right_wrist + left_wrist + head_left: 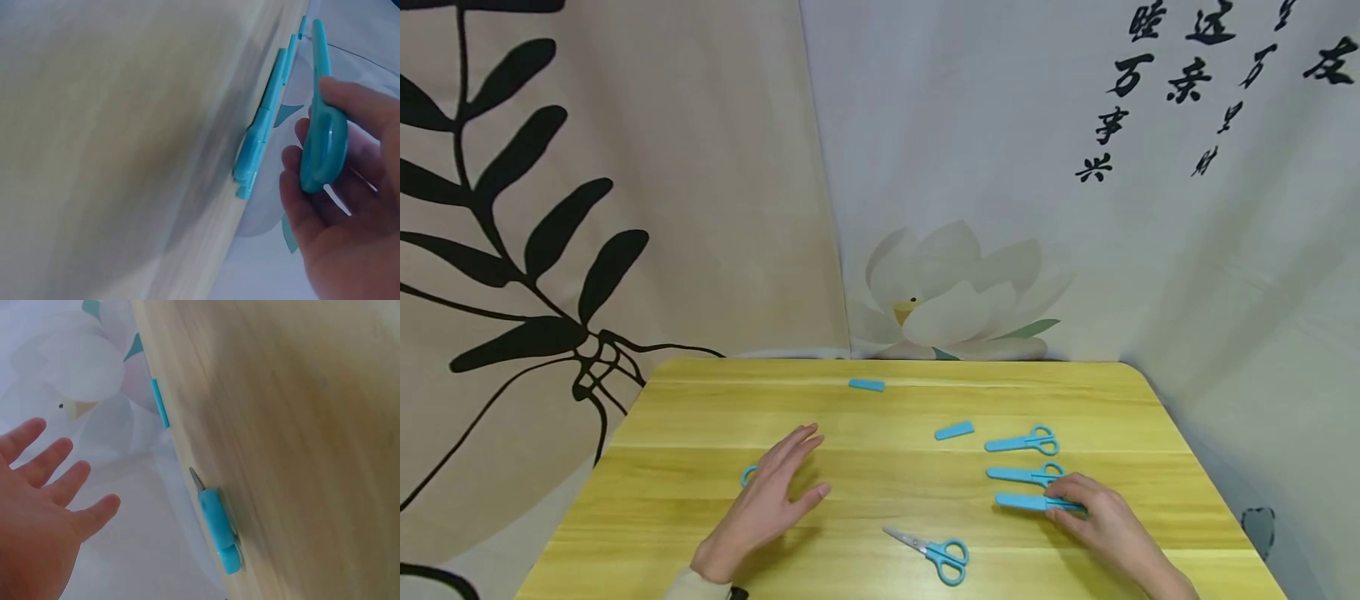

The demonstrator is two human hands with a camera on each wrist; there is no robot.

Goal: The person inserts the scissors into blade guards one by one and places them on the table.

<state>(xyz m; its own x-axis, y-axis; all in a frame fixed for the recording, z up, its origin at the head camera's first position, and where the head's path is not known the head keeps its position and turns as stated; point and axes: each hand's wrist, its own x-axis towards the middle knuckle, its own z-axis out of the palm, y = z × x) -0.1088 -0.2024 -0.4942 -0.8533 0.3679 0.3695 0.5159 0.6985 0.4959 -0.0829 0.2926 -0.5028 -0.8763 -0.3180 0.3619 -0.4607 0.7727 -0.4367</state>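
Note:
My right hand [1097, 512] grips the handles of light-blue scissors [1021, 502] whose blades sit inside a blue sheath. The right wrist view shows the thumb and fingers around those scissors [321, 53], close over the table. Just beyond lie two more sheathed scissors, one pair [1015, 475] nearest and another [1011, 444] behind it. My left hand [763, 504] has its fingers spread and holds nothing. It partly hides a blue scissor handle [747, 475] in the head view. The left wrist view has scissors [215, 519] with a bare metal tip showing.
Unsheathed scissors [951, 560] lie near the front middle of the wooden table [850, 575], blades pointing left. One loose blue sheath [954, 430] lies right of centre, another sheath [867, 385] near the back edge. A printed curtain [737, 208] hangs behind.

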